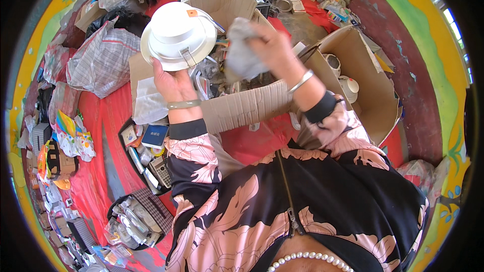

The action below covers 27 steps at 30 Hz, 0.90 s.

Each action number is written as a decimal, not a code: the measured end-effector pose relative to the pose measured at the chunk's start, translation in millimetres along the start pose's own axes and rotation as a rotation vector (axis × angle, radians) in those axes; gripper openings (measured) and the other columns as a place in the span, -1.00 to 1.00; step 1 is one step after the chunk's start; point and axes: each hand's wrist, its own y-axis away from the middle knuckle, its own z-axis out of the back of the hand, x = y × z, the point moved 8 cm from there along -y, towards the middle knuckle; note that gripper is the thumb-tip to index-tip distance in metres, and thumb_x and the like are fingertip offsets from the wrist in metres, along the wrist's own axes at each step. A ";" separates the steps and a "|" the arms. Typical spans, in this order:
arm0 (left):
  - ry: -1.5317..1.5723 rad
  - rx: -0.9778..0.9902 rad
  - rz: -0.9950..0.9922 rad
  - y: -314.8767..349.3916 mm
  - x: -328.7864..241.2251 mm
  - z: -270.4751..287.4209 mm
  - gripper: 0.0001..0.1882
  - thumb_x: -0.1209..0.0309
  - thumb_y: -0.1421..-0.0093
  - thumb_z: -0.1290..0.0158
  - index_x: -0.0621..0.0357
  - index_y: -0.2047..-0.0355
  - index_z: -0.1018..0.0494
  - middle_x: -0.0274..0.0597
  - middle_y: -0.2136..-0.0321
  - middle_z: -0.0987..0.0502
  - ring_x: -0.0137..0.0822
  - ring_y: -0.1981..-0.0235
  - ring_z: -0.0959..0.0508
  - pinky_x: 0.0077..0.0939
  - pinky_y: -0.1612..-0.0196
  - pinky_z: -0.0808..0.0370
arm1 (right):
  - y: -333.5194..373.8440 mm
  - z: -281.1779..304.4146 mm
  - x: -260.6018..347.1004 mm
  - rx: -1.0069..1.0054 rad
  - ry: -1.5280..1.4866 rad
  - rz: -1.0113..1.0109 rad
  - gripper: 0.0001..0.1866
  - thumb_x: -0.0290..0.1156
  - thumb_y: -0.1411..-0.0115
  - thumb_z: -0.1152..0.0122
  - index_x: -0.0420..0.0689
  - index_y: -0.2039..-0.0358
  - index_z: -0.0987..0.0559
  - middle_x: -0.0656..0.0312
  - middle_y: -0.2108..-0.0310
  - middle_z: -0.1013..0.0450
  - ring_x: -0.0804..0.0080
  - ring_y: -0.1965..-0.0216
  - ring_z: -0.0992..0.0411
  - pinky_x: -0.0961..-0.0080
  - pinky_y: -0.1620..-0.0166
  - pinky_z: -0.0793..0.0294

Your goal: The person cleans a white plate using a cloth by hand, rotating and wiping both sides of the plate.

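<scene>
My left hand (174, 81) grips the lower rim of a white recessed downlight (174, 22). It is round and stepped, with a metal spring clip on its near side and a small orange sticker on top. In my right hand (276, 53) is a crumpled grey cloth (243, 50), smeared by motion. The cloth hangs to the right of the downlight, apart from it. Below both hands stands an open cardboard box (249, 108) filled with mixed small items, many of them hidden by my hands and the cloth.
Another open cardboard box (375, 98) at the right holds a white round fitting (349, 88). At the left are a black bin with a blue booklet (155, 136) and a calculator (161, 172), a checked bin (156, 209) of packets, and a checked woven bag (106, 63). Red sheeting (96, 121) covers the floor.
</scene>
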 end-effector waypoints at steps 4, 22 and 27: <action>0.047 0.046 0.109 6.1 22.2 -13.8 -0.57 0.30 -0.35 0.26 0.34 -0.12 -0.16 -0.06 -0.11 -0.28 -0.20 -0.10 -0.32 -0.29 -0.18 -0.27 | 27.8 -62.7 20.2 0.001 0.401 0.420 -0.60 -0.52 0.01 -0.12 -0.18 0.08 -0.45 0.05 0.21 -0.46 0.11 0.14 -0.41 0.25 0.12 -0.39; -0.026 -0.009 0.144 -6.1 24.1 15.0 -0.57 0.29 -0.31 0.15 0.33 -0.09 -0.20 -0.03 -0.05 -0.36 -0.18 -0.06 -0.40 -0.16 -0.10 -0.38 | -26.7 -39.9 -15.7 -0.023 0.190 0.134 -0.61 -0.64 0.08 0.09 -0.18 0.16 -0.40 -0.04 0.30 -0.46 -0.08 0.17 -0.39 0.18 0.10 -0.35; -0.041 -0.047 0.073 -11.7 9.7 19.2 -0.53 0.26 -0.30 0.14 0.31 -0.12 -0.17 -0.02 -0.06 -0.35 -0.14 -0.07 -0.38 -0.09 -0.10 -0.38 | 4.6 -32.0 -24.1 0.431 -0.001 0.085 -0.60 -0.65 0.08 0.12 -0.12 0.19 -0.48 0.07 0.35 -0.45 0.21 0.23 -0.44 0.40 0.11 -0.38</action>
